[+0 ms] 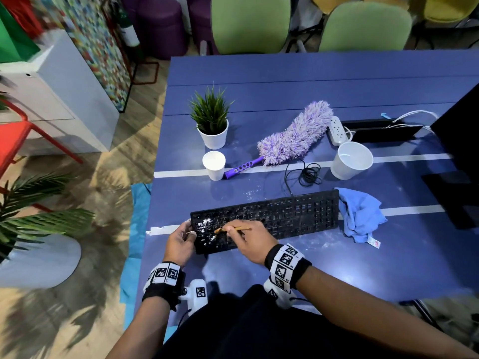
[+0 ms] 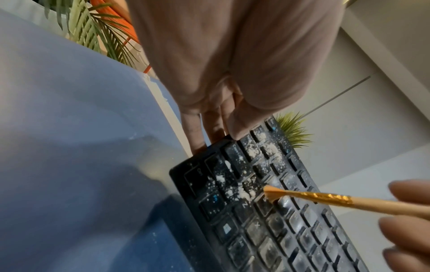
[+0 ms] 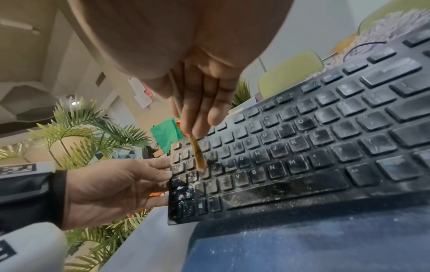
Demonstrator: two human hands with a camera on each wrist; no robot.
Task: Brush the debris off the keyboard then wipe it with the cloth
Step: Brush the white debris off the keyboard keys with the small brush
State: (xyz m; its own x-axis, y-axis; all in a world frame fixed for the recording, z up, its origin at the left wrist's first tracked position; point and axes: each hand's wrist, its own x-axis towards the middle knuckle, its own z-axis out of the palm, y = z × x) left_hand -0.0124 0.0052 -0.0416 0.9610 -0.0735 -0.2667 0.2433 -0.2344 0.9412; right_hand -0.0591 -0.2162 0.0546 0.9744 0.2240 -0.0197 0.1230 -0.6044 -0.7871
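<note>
A black keyboard point(image 1: 272, 218) lies on the blue table point(image 1: 285, 81), with white powdery debris point(image 1: 204, 225) on its left keys. My left hand point(image 1: 181, 240) grips the keyboard's left end, thumb on top point(image 2: 242, 127). My right hand point(image 1: 252, 242) pinches a thin wooden brush point(image 1: 233, 229); its orange bristles point(image 2: 271, 194) touch the keys beside the debris point(image 2: 243, 194). In the right wrist view the brush point(image 3: 197, 156) points down onto the left keys of the keyboard point(image 3: 302, 147). A crumpled blue cloth point(image 1: 361, 215) lies at the keyboard's right end.
Behind the keyboard stand a small paper cup point(image 1: 213, 165), a potted plant point(image 1: 212, 120), a purple duster point(image 1: 290, 138), a larger white cup point(image 1: 351, 160), a coiled black cable point(image 1: 307, 174) and a power strip point(image 1: 337, 130). A dark monitor point(image 1: 461, 141) stands at the right.
</note>
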